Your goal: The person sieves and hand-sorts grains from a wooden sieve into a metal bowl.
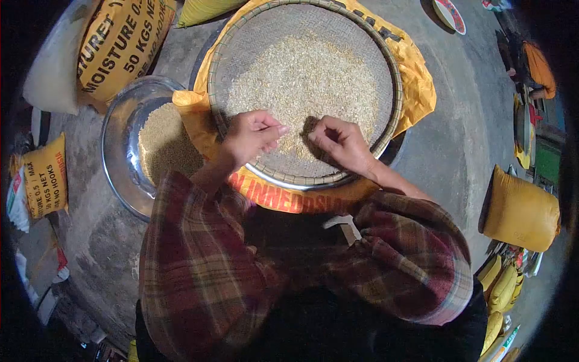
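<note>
A round woven winnowing tray (395,78) lies in front of me, its flat bottom spread with pale grain (307,78). Above the tray's near left part is my left hand (256,136), thumb and fingers pinched together. My right hand (344,142) hovers close over the grain at the near right, fingers curled in and thumb pressed to them. Whatever sits between the fingertips of either hand is too small to make out. Under the tray a yellow printed sack (419,90) is spread out.
To the left stands a shiny metal basin (120,175) holding tan grain (169,142). Behind it is a large yellow sack (123,51) with black print. A smaller sack (45,178) stands at far left, another full one (522,211) at right. A bowl (451,15) lies at the top right.
</note>
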`<state>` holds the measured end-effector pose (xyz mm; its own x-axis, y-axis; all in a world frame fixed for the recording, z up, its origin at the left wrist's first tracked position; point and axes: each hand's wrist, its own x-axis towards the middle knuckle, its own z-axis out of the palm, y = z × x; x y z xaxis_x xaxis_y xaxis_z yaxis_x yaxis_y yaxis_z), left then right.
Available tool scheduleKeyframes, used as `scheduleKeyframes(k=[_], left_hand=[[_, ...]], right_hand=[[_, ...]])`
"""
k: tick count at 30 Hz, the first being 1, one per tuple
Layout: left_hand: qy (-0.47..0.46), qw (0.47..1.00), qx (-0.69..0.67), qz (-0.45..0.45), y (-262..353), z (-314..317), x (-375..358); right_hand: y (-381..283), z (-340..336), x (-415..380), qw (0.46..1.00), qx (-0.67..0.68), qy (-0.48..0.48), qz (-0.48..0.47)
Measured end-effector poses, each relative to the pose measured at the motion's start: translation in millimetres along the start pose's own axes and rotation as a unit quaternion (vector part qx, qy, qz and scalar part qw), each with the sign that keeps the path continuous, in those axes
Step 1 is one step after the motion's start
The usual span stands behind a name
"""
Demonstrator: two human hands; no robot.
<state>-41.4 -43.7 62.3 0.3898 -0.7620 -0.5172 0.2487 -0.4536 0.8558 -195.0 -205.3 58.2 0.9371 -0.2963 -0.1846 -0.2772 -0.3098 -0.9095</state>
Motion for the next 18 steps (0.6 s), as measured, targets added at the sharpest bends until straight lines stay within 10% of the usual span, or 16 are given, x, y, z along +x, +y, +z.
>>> scheduleKeyframes(k=[8,11,13,18], left_hand=[[-0.068,0.988,-0.141,0.0,-17,1,-6],[-0.076,0.996,-0.025,0.037,-18,5,-6],[-0.015,0.941,0.306,0.146,-3,10,-11],[-0.005,0.883,0.403,0.243,-9,17,-7]], right_hand=[[4,14,-6,0.953,-0.217,-0.132,-0.166],[-2,10,-5,0.951,-0.223,-0.135,-0.165],[2,9,-4,0.962,-0.189,-0.098,-0.169],[9,-4,-3,0.995,0.089,-0.043,-0.006]])
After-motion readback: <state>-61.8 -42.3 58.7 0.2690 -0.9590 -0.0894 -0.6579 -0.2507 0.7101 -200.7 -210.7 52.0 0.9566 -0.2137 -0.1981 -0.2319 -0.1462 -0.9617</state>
